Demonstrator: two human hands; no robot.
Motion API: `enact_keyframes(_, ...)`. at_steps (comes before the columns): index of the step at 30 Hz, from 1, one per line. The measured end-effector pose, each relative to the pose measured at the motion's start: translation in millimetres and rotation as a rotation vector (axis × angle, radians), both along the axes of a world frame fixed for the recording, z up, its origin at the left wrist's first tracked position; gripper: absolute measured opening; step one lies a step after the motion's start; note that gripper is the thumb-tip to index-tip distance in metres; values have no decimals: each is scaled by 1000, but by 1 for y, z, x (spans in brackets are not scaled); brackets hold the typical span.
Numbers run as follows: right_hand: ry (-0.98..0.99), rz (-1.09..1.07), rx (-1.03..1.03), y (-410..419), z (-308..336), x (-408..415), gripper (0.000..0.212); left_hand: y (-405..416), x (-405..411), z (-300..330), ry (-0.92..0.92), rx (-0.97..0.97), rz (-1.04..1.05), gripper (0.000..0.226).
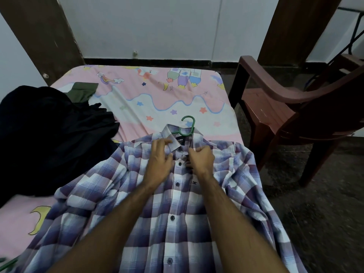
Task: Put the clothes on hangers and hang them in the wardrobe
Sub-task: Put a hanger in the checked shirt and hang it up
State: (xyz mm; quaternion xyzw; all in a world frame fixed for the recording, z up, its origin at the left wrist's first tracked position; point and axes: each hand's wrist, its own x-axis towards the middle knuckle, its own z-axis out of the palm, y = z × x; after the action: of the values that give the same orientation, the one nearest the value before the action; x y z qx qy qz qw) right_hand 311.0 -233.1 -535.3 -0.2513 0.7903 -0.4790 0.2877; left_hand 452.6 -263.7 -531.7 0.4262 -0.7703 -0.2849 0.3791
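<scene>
Plaid shirt (pixel 173 203) flat on bed (pixel 177 99), green hanger (pixel 187 127) already inside collar, hook poking out. Your left hand (pixel 160 157) and right hand (pixel 201 156) both pinch placket at top button. Likely buttoning; next, lift by hook toward wardrobe.

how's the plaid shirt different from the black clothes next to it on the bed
The plaid shirt is checked in purple, blue and white; the black clothes are plain dark. The plaid shirt lies spread flat, buttoned, with a green hanger in its collar; the black clothes sit in a crumpled heap with no hanger showing. Both hands, left hand and right hand, grip the shirt; neither touches the heap. Both lie on the pink bedsheet.
</scene>
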Motion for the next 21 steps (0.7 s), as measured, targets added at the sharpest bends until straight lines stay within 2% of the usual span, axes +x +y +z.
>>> enact_keyframes(3, -198, 9, -109, 11, 7, -4, 21, -27, -9, 10, -216, -124, -101, 50)
enact_keyframes(6, -303, 19, -125, 14, 15, -6, 16, -43, -20, 13, -509, -135, -176, 30)
enact_keyframes(8, -327, 38, -108, 15, 16, -8, 16, -49, -23, 13, -608, -135, -182, 20)
enact_keyframes(11, -350, 50, -108, 17, 13, -9, 13, -53, -25, 19, -479, 3, -156, 13)
enact_keyframes(14, -387, 49, -161, 15, 9, -9, 12, -52, -25, 24, -156, 350, -49, 10)
enact_keyframes(16, -399, 66, -173, 13, 7, -8, 12, -50, -21, 26, -1, 513, -4, 11)
enact_keyframes(21, -375, 116, -157, 13, 6, -8, 14, -47, -17, 26, 96, 615, 2, 5)
